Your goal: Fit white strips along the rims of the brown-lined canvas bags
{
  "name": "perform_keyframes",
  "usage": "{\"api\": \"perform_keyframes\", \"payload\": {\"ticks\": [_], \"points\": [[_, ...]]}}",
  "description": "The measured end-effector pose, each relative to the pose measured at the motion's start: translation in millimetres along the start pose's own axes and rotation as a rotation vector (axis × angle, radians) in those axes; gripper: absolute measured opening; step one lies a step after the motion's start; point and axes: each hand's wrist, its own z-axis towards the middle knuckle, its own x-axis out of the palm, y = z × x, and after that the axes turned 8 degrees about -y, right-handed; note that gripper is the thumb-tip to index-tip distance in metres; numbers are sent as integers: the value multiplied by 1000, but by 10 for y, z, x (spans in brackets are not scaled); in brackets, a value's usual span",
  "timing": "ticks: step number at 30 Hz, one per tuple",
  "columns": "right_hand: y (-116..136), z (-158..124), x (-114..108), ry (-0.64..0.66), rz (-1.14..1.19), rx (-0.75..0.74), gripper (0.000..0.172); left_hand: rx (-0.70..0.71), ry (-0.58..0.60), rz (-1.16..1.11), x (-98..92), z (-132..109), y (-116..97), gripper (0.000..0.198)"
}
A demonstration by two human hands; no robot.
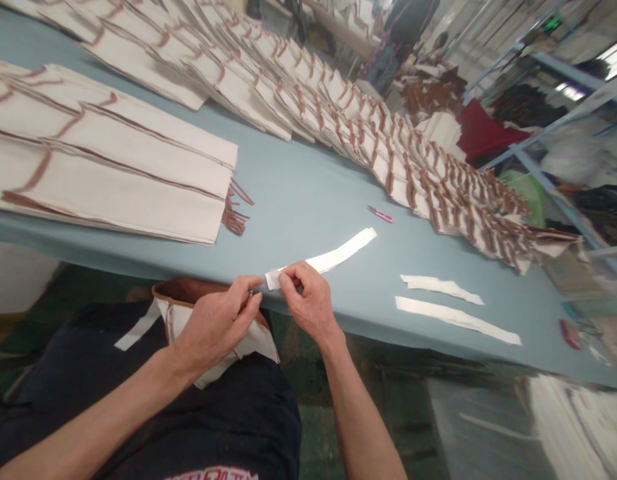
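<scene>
My right hand (311, 300) pinches the near end of a white strip (341, 252), which lies slanting across the table near its front edge. Just left of it, my left hand (221, 323) has thumb and forefinger drawn together; whatever is between them is too small to make out. Under my left hand, a cream fabric piece with brown trim (256, 340) rests on my lap against the table edge. Another white strip (138, 328) sticks out from its left side. Two more white strips, an upper one (441, 289) and a lower one (458, 320), lie on the table to the right.
Pink-handled thread snips (381, 214) lie beyond the strips on the blue table (308, 180). Stacked cream panels (113, 160) with brown trim sit at left, brown cords (234, 217) at their end. Overlapping trimmed pieces (338, 113) line the far side. A person (398, 40) stands behind.
</scene>
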Motion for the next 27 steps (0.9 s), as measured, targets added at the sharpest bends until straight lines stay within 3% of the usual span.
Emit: {"api": "perform_keyframes", "payload": {"ticks": [4,9,18,21,27], "points": [[15,-6,0,2,54,43,26,28,7,49,14,19,-56,50],[5,4,-30,-36,167,164,25,71,82,139,61,84,-142,43],[-218,167,-172,-280,496,435,49,84,87,228,24,102,-124,42],[-386,287,-398,-393,535,500,49,87,73,234,55,99,-103,43],[-851,671,-1124,-636,477,683,31,98,47,211,136,90,-72,45]]}}
